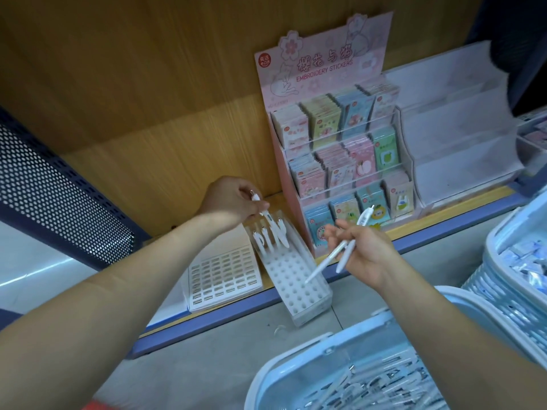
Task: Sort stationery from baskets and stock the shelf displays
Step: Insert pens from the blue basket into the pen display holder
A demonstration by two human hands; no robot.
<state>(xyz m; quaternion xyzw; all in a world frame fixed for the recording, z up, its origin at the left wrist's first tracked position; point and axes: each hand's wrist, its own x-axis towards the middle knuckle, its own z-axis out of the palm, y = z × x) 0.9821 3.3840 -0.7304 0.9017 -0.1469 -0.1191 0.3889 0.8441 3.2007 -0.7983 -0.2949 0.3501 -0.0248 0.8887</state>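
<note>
Only one view exists, from the person's head (wide-angle, so the edges bend). It faces forward and down, near to the shelf [165, 173]. The pen holder [291, 279] sits about mid-frame; the sticker display [340, 149] is behind it to the right, a basket [275, 371] nearer than it.

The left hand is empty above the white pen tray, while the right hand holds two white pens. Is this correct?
No: in the head view the left hand pinches one white pen above the white pen tray. The right hand does hold two white pens.
</note>
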